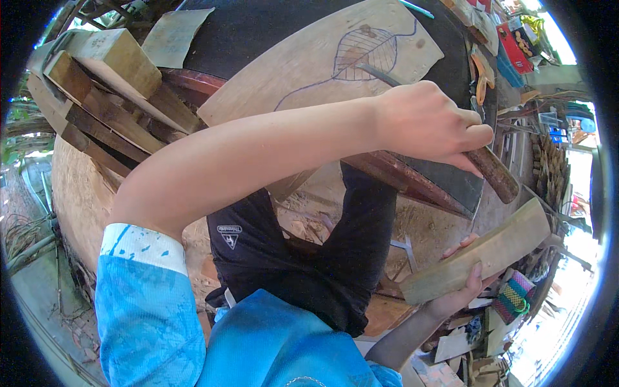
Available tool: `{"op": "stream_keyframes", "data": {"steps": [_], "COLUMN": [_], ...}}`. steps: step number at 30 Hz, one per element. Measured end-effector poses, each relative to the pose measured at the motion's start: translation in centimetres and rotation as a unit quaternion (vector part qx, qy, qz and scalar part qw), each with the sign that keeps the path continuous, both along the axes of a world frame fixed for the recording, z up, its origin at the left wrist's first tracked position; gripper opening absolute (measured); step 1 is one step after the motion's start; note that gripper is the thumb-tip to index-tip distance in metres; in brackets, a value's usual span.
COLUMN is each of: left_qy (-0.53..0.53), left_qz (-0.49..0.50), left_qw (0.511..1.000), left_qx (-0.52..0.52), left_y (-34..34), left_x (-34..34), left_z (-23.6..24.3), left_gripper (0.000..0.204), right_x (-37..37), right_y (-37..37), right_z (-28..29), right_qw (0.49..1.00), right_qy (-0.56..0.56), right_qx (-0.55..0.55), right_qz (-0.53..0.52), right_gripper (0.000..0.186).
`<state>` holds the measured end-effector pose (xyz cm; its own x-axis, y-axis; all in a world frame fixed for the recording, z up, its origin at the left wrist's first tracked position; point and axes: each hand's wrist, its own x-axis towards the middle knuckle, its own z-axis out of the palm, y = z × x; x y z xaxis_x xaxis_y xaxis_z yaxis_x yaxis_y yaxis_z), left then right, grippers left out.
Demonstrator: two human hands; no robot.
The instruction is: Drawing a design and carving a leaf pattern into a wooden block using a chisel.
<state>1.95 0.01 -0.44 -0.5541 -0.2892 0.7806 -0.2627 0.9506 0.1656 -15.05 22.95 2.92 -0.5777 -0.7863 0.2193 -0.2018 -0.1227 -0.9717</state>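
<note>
My left hand [431, 122] reaches across to the right, its fingers wrapped round the wooden handle of a chisel [495, 174]. The chisel's narrow metal blade points up and left, and its tip lies on a leaf drawn in dark lines on a pale, curved wooden board [271, 74]. Whether the tip has cut into the wood I cannot tell. Lower right, my right hand [465, 287] grips a long, thick wooden block [500, 245], held below the chisel's handle end and apart from it.
The board rests on a dark tabletop [238, 29] with a reddish-brown edge. Stacked timber pieces [116, 64] stand at the left, beside a sheet of paper [174, 39]. A red tray [514, 48] holds small items far right. Wood scraps and a woven bag [514, 297] lie lower right.
</note>
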Motion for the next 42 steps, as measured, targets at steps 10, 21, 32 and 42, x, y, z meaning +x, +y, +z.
{"op": "stream_keyframes", "data": {"steps": [10, 21, 32, 42], "left_qy": [-0.003, -0.01, 0.022, 0.033], "left_qz": [0.016, 0.037, 0.019, 0.032], "left_qw": [1.0, 0.999, 0.999, 0.999], "left_qx": [0.012, 0.026, 0.028, 0.018], "left_y": [-0.1, -0.2, -0.2, -0.1], "left_x": [0.0, 0.2, 0.3, 0.5], "left_z": [0.0, 0.1, 0.1, 0.4], "left_gripper": [0.046, 0.049, 0.055, 0.054], "right_x": [1.6, 1.5, 1.1, -0.3], "right_y": [-0.4, -0.3, -0.6, -0.3], "right_z": [-0.5, -0.9, 0.0, -0.1], "right_qw": [0.999, 0.998, 0.999, 0.994], "right_qy": [-0.003, -0.004, 0.014, -0.11], "right_qx": [0.037, 0.058, 0.037, 0.001], "right_qz": [-0.019, -0.011, 0.007, 0.023], "right_gripper": [0.091, 0.092, 0.089, 0.076]}}
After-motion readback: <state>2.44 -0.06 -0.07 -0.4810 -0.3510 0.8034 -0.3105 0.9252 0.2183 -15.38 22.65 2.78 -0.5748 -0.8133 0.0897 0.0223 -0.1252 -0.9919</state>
